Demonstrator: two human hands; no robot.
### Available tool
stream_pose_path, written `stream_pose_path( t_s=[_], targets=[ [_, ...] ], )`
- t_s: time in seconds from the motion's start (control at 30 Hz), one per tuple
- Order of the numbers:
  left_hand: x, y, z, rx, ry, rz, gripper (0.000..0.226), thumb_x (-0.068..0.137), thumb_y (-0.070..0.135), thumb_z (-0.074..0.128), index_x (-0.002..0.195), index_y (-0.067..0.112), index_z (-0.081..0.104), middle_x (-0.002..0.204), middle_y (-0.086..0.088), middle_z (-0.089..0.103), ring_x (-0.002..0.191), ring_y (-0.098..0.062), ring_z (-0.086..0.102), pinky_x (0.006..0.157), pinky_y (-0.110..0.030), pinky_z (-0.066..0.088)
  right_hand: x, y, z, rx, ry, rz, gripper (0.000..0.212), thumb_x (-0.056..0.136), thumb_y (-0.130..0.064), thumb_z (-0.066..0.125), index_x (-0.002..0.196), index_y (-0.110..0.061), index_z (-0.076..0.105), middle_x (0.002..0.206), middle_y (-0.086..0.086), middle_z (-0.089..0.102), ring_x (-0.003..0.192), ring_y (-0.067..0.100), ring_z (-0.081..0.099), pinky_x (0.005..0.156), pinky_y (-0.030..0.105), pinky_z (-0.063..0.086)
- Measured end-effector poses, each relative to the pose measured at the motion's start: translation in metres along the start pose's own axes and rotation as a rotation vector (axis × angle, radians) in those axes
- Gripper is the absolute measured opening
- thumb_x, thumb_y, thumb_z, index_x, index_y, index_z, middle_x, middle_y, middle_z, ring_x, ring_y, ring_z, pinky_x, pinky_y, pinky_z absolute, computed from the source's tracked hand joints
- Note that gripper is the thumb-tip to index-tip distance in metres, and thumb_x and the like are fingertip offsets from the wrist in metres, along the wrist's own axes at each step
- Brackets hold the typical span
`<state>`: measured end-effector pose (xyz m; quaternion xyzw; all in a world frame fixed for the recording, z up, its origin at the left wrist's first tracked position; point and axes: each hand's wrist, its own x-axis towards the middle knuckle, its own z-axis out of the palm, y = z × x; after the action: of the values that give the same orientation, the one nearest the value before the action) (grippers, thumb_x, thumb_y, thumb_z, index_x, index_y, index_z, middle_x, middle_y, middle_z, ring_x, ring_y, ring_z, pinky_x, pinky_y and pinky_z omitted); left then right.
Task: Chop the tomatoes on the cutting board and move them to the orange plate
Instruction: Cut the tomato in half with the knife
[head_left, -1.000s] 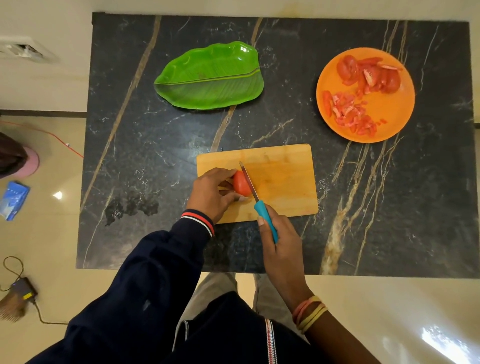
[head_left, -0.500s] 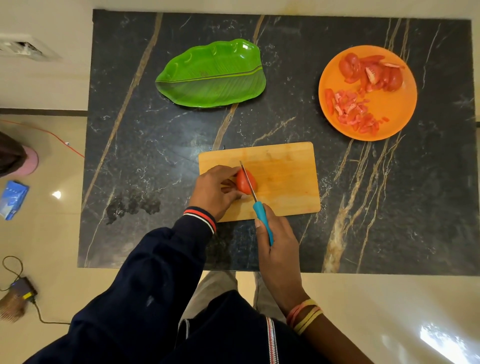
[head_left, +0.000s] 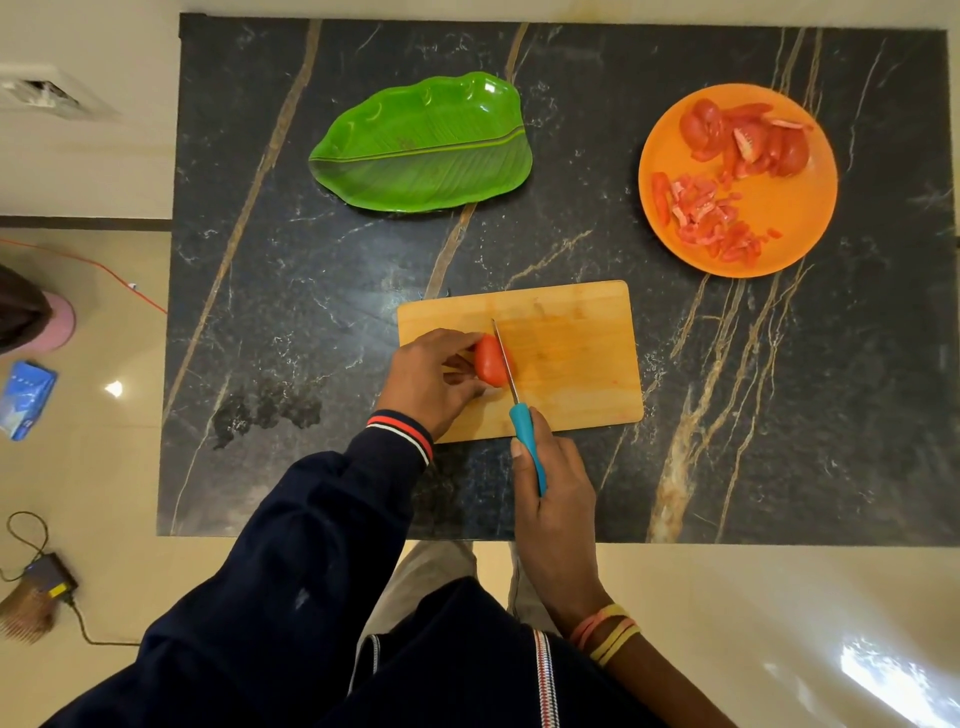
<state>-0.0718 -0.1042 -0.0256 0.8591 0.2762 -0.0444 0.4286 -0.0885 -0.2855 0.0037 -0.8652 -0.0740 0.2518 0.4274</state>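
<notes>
Tomato (head_left: 488, 368) one, board (head_left: 571, 358) one, knife (head_left: 524, 431) one.

The black veined marble desk (head_left: 779, 415) lay bare in a broad band from the right edge of the rectangular wooden cutting board (head_left: 571, 364) up to the round orange plate (head_left: 779, 223) at upper right. The strip between the board and the green leaf-shaped plate (head_left: 421, 150) at upper centre was bare too. The board's right half was free. Its left half was taken up by the left grip (head_left: 431, 379) around a red tomato (head_left: 488, 366) and by the blue-handled knife (head_left: 519, 415), held by the right grip (head_left: 556, 478) over the board's lower edge. Cut tomato pieces (head_left: 727, 182) covered the orange plate's left and upper parts; its lower right was bare.
</notes>
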Motion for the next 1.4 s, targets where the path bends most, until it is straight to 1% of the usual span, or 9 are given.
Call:
stream_pose_path(
  t_s=[0.23, 0.33, 0.57, 0.67, 0.77, 0.97, 1.17, 1.3, 1.4],
  targets=[
    [-0.003, 0.003, -0.001, -0.036, -0.007, -0.005, 0.057, 0.074, 0.016, 0.081, 0.127, 0.016, 0.059, 0.110, 0.007, 0.060, 0.089, -0.006, 0.059, 0.082, -0.015, 0.052, -0.003, -0.003, 0.000, 0.029, -0.003, -0.010, 0.048, 0.103, -0.033, 0.041, 0.147, -0.015, 0.044, 0.110, -0.002, 0.053, 0.101, 0.002, 0.052, 0.078, 0.007, 0.043],
    [-0.002, 0.003, -0.001, -0.061, -0.012, -0.002, 0.056, 0.074, 0.013, 0.080, 0.126, 0.015, 0.061, 0.113, 0.002, 0.063, 0.092, -0.009, 0.061, 0.084, -0.019, 0.054, -0.003, -0.002, 0.000, 0.010, -0.009, -0.012, 0.049, 0.103, -0.034, 0.040, 0.148, -0.016, 0.044, 0.111, -0.002, 0.052, 0.101, 0.002, 0.052, 0.079, 0.007, 0.043],
    [-0.002, 0.000, 0.001, -0.042, -0.002, 0.009, 0.053, 0.074, 0.012, 0.080, 0.124, 0.014, 0.063, 0.117, 0.000, 0.063, 0.095, -0.009, 0.060, 0.083, -0.013, 0.051, -0.003, -0.003, 0.003, -0.009, -0.008, -0.024, 0.048, 0.104, -0.032, 0.041, 0.150, -0.017, 0.043, 0.109, -0.002, 0.051, 0.097, 0.003, 0.052, 0.077, 0.005, 0.040],
    [-0.002, -0.001, 0.001, -0.027, 0.005, 0.035, 0.051, 0.074, 0.015, 0.080, 0.123, 0.015, 0.064, 0.118, -0.002, 0.063, 0.098, -0.011, 0.061, 0.089, -0.023, 0.054, 0.006, -0.005, 0.007, -0.017, -0.003, -0.027, 0.046, 0.106, -0.026, 0.043, 0.151, -0.016, 0.040, 0.114, -0.002, 0.051, 0.103, -0.002, 0.050, 0.080, 0.003, 0.039],
    [-0.001, -0.001, 0.001, 0.009, 0.024, 0.058, 0.049, 0.075, 0.017, 0.080, 0.121, 0.014, 0.065, 0.114, -0.001, 0.065, 0.096, -0.011, 0.061, 0.089, -0.026, 0.054, 0.020, -0.010, 0.013, -0.035, 0.008, -0.009, 0.046, 0.106, -0.025, 0.043, 0.151, -0.015, 0.039, 0.110, -0.001, 0.049, 0.093, 0.000, 0.050, 0.072, 0.004, 0.040],
    [0.001, -0.003, 0.000, 0.040, 0.021, 0.054, 0.049, 0.076, 0.018, 0.079, 0.122, 0.014, 0.064, 0.113, 0.000, 0.066, 0.094, -0.005, 0.057, 0.082, -0.005, 0.040, -0.002, -0.005, 0.006, -0.007, -0.002, -0.007, 0.046, 0.106, -0.026, 0.042, 0.150, -0.014, 0.042, 0.111, -0.001, 0.053, 0.101, -0.008, 0.049, 0.078, 0.001, 0.037],
    [0.002, -0.003, 0.000, 0.043, 0.025, 0.071, 0.047, 0.075, 0.017, 0.080, 0.119, 0.013, 0.066, 0.108, -0.001, 0.068, 0.092, -0.011, 0.062, 0.088, -0.025, 0.053, 0.014, -0.009, 0.013, -0.031, 0.005, 0.009, 0.045, 0.106, -0.027, 0.043, 0.149, -0.014, 0.042, 0.107, 0.000, 0.055, 0.096, -0.001, 0.051, 0.077, 0.004, 0.039],
    [0.000, -0.005, 0.002, 0.073, 0.021, 0.071, 0.048, 0.076, 0.019, 0.079, 0.121, 0.015, 0.065, 0.108, 0.001, 0.068, 0.091, -0.007, 0.060, 0.085, -0.017, 0.049, -0.001, -0.007, 0.008, 0.016, 0.001, 0.024, 0.045, 0.106, -0.027, 0.044, 0.149, -0.015, 0.043, 0.103, -0.001, 0.055, 0.093, 0.002, 0.053, 0.074, 0.006, 0.040],
    [0.000, -0.005, 0.002, 0.072, 0.024, 0.087, 0.050, 0.074, 0.019, 0.080, 0.121, 0.014, 0.065, 0.108, 0.000, 0.068, 0.092, -0.008, 0.059, 0.088, -0.020, 0.050, -0.008, -0.004, 0.005, 0.011, 0.007, 0.031, 0.045, 0.105, -0.029, 0.043, 0.149, -0.016, 0.044, 0.098, -0.002, 0.054, 0.086, 0.007, 0.053, 0.071, 0.012, 0.042]
  ],
)
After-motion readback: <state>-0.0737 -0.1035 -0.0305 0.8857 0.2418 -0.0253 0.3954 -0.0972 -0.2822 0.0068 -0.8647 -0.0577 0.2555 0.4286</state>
